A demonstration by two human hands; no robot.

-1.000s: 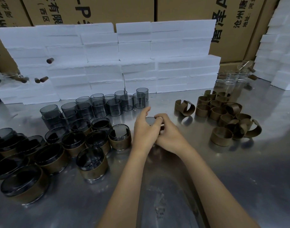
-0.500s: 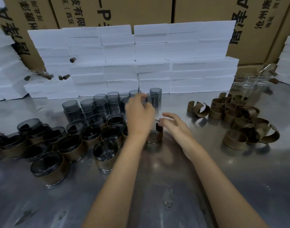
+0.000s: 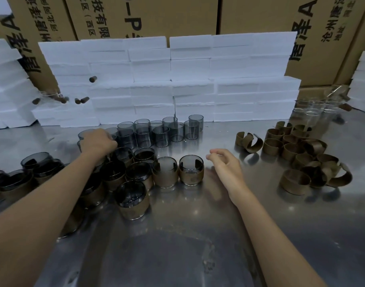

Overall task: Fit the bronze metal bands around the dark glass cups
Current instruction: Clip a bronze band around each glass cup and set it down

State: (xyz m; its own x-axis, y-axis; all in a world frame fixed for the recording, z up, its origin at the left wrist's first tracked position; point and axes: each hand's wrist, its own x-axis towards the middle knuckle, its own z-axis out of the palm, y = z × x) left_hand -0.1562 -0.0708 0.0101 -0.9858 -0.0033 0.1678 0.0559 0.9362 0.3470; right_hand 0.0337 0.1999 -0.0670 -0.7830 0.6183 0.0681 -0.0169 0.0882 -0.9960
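You're roughly mid-batch, by my read. Banded cups [image 3: 190, 169] sit in a cluster front-left on the tabletop [image 3: 198, 235]; approx. a dozen bare dark glass cups [image 3: 144, 134] wait behind them, and a pile of loose bronze bands [image 3: 294, 154] lies to the right. Your left hand [image 3: 97, 141] curls over the bare cups' left end; can't tell if it grips one, fingers hidden. Your right hand [image 3: 226, 164] hovers relaxed, holding nothing, just beside the newest banded cup. Far-left cups are cut off and blurred; clear glasses [image 3: 314, 109] at back-right hard to count.
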